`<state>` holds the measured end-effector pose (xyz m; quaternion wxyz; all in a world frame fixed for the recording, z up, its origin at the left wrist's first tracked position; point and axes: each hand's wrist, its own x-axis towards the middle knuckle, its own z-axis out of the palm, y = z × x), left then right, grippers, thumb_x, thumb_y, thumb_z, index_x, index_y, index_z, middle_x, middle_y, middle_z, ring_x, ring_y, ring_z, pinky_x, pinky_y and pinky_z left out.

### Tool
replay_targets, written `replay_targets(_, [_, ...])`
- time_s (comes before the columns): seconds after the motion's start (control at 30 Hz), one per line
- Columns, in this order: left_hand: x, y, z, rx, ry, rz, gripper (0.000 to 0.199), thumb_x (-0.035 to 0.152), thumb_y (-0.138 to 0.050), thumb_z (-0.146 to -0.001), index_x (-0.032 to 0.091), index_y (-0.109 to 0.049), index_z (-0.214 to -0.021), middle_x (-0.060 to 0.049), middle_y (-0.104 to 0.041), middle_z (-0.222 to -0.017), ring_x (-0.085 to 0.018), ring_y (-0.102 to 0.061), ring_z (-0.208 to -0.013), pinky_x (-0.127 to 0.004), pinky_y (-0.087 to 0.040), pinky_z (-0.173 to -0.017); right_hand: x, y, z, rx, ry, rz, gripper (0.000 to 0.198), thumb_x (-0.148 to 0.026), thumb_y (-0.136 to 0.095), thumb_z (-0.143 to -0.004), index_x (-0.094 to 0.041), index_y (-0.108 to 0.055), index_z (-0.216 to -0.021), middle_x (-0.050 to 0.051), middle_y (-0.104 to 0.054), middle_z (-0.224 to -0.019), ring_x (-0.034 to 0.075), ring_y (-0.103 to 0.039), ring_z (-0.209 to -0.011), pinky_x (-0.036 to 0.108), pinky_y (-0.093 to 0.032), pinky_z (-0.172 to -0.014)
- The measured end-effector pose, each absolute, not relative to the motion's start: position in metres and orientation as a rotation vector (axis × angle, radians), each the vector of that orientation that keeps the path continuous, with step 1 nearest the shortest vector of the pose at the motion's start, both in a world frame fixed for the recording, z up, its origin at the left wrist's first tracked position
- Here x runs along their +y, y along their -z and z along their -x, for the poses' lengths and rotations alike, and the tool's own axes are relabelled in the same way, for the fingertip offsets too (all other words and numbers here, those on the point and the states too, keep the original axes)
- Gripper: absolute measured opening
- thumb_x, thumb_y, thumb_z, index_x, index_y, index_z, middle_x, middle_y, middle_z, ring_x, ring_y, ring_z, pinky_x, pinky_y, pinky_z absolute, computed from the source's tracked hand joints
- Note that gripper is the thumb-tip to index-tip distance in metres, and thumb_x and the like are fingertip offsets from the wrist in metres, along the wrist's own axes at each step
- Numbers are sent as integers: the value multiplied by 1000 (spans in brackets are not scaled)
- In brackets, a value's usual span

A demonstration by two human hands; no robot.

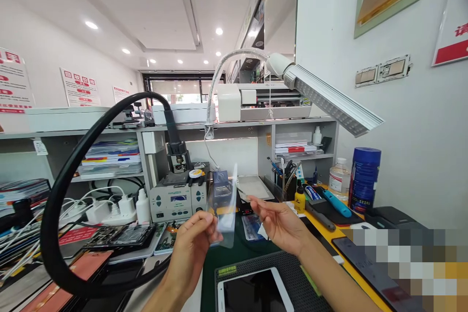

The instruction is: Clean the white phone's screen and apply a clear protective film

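Note:
My left hand (pixel 199 231) is closed in a pinch on the lower left edge of a clear plastic sheet (pixel 228 219), held upright above the bench. Just right of the sheet, my right hand (pixel 276 222) has its thumb and fingertips pressed together. A thin pale sliver shows by those fingertips; what it is I cannot make out. Below both hands a white-framed tablet (pixel 252 292) with a dark screen lies face up on a black textured mat (pixel 303 273).
A thick black hose (pixel 54 204) loops at left from a grey soldering station (pixel 175 202). Phone parts (pixel 120 239) are piled below it. A lamp (pixel 329 97) overhangs the right. Bottles, a blue canister (pixel 364 180) and a tool holder (pixel 288 183) stand at back right.

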<state>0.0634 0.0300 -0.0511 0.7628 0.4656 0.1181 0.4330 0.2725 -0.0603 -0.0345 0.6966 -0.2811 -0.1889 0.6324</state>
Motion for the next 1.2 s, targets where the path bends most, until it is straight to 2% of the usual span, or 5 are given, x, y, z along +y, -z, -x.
replay_targets(0.2, [33, 51, -64, 282, -990, -960, 23, 34, -76, -76, 16, -62, -69, 2, -49, -66, -10, -43, -60, -23, -41, -59, -62, 32, -277, -530, -1196, 754, 44, -2, -66, -86, -8, -56, -128, 7, -77, -95, 14, -73, -61, 23, -63, -52])
replay_targets(0.37, [33, 51, -64, 370, -1027, -1030, 26, 40, -77, -75, 16, -70, -81, -1, -59, -78, -13, -53, -68, -24, -46, -59, -61, 34, -285, -582, -965, 904, 51, -9, -77, -79, -12, -57, -126, 12, -73, -114, 19, -75, -70, 28, -65, -56])
replay_targets(0.67, [35, 56, -68, 532, -1077, -1098, 47, 43, -76, -75, 15, -70, -111, -2, -65, -81, -10, -52, -55, -28, -50, -58, -52, 48, -310, -530, -687, 1064, 59, -14, -78, -79, -15, -54, -133, 12, -74, -111, 22, -75, -76, 29, -66, -55])
replay_targets(0.9, [32, 56, -68, 580, -1063, -1105, 44, 41, -74, -74, 15, -70, -110, -3, -66, -85, -10, -53, -53, -30, -51, -57, -46, 52, -314, -513, -703, 1125, 53, -11, -71, -84, -14, -52, -134, 17, -69, -123, 23, -76, -78, 31, -66, -57])
replay_targets(1.2, [29, 54, -70, 576, -1060, -1107, 42, 42, -75, -73, 17, -72, -106, -2, -66, -83, -10, -53, -52, -29, -51, -57, -32, 67, -323, -520, -777, 1135, 66, -9, -68, -85, -15, -40, -144, 21, -60, -135, 28, -75, -92, 38, -67, -70])
